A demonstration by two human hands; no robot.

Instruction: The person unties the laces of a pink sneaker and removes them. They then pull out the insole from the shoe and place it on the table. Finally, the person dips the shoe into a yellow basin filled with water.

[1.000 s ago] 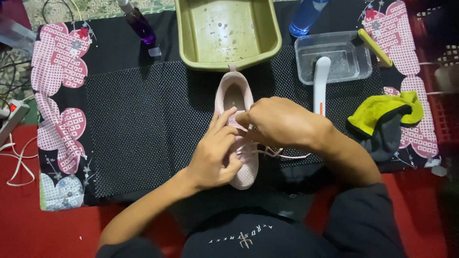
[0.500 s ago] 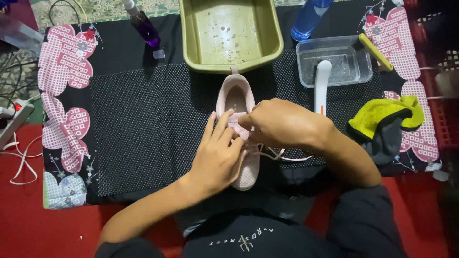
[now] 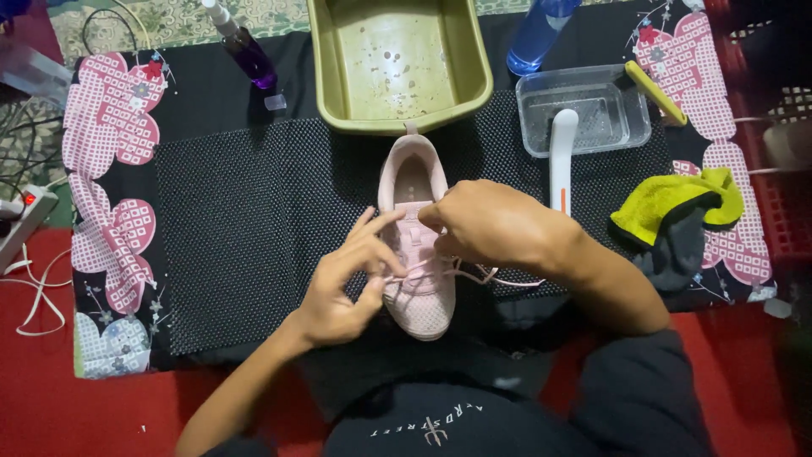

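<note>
A pink shoe (image 3: 416, 241) lies on the black dotted mat (image 3: 228, 228), its heel pointing away from the person and almost touching the near rim of the olive-green basin (image 3: 397, 63), its toe toward the person's body. Both hands work over the laces at the middle of the shoe. The left hand (image 3: 342, 283) sits on the shoe's left side with its fingers loosely spread, thumb and forefinger closing on a pink lace (image 3: 499, 278) near the toe end. The right hand (image 3: 486, 222) covers the shoe's right side, fingers curled and pinched at the tongue; exactly what it grips is hidden under the knuckles. A loop of lace trails out to the right of the shoe onto the mat. Right of the shoe a white-handled brush (image 3: 562, 156) leans out of a clear plastic tray (image 3: 626, 106), and further right lies a yellow-and-grey cloth (image 3: 677, 211). Beyond the shoe, left of the basin, stands a purple spray bottle (image 3: 245, 55); right of the basin, a blue bottle (image 3: 540, 34).
</note>
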